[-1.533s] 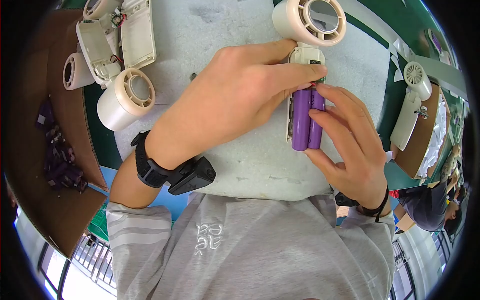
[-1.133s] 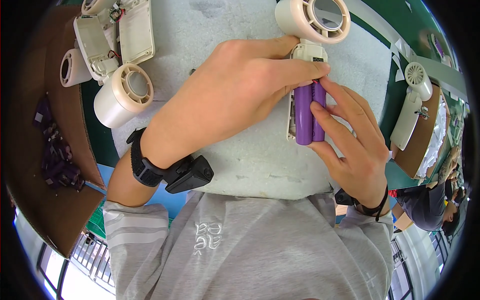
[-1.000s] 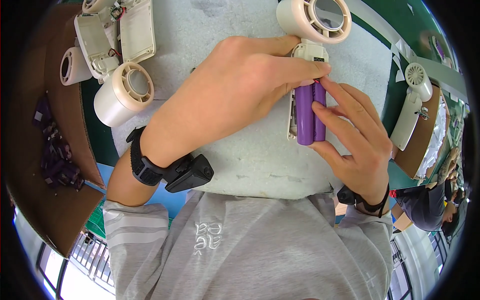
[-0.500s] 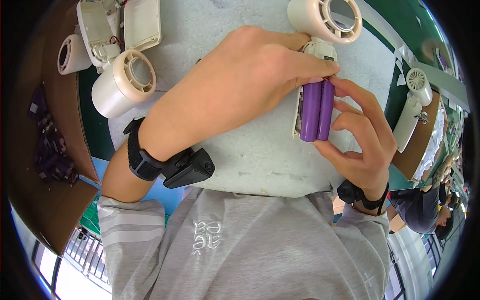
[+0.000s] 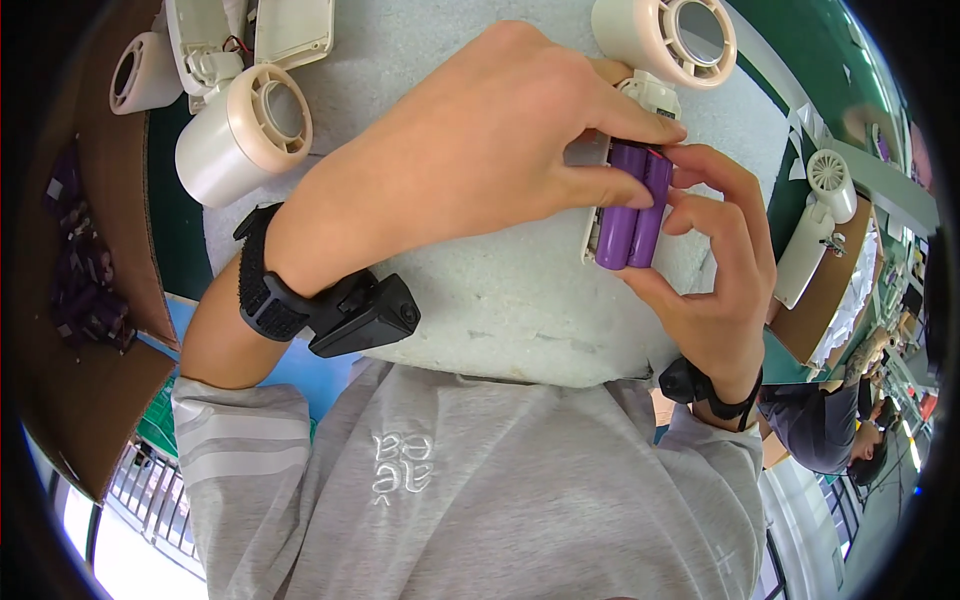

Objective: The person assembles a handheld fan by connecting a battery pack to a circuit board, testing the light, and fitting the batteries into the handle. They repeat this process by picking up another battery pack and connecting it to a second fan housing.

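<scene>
A purple battery pack of two side-by-side cells [image 5: 616, 240] lies in the open handle of a cream handheld fan [image 5: 652, 95]. My left hand [image 5: 530, 125] reaches across from the left, its thumb pressed on the cells and its index finger at their upper end. Its other fingers go behind the handle, mostly hidden. My right hand [image 5: 725, 240] spans the pack from the right, thumb at the lower end and index fingertip near the upper end. A bit of red wire shows at the top of the cells. The round fan head [image 5: 612, 28] points up and away.
Another cream fan [image 5: 210, 155] with its casing open lies at the far left, beside a further fan head [image 5: 150, 75]. A cardboard box [image 5: 125, 235] at left holds purple battery packs [image 5: 90, 300]. At right, a fan [image 5: 810, 250] lies by another box [image 5: 805, 330]. A person works beyond.
My left thumb has moved down from the upper end onto the face of the cells. The right hand keeps its hold at the pack's ends. The whole view has shifted slightly.
</scene>
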The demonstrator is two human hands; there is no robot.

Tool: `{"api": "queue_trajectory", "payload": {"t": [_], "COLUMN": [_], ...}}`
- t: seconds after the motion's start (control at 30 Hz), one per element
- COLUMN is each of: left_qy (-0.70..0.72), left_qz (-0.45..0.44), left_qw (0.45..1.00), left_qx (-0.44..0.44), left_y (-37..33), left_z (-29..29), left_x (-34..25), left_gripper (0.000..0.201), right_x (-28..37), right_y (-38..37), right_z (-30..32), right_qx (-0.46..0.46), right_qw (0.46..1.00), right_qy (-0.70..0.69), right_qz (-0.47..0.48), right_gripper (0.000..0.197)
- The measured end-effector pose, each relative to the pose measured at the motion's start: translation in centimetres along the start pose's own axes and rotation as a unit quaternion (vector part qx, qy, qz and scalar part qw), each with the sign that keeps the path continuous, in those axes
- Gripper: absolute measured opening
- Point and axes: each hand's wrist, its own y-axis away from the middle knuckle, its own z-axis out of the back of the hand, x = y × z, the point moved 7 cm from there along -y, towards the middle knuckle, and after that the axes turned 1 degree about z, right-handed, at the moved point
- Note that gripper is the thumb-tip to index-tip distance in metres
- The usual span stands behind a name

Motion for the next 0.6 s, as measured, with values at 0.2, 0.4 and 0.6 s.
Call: {"api": "queue_trajectory", "payload": {"t": [0.2,0.4,0.6], "left_qy": [-0.104,0.040,0.058], "left_qz": [-0.187,-0.252,0.091], "left_qw": [0.975,0.966,0.993], "left_qx": [-0.059,-0.045,0.045], "left_y": [-0.3,-0.4,-0.7], "left_z": [1.5,1.0,-0.5], "left_x": [-2.3,-2.4,0.4], "left_gripper": [0.039,0.046,0.048], "right_x": [-0.2,-0.7,-1.6], "right_y": [-0.2,-0.4,-0.7], "right_z": [-0.3,-0.3,0.1], "right_qx": [0.003,-0.017,-0.021], "right_qw": [0.998,0.997,0.992], "right_qy": [-0.001,-0.014,-0.077], "right_qz": [-0.063,-0.073,-0.096], "right_gripper": [0.047,0.052,0.063]}}
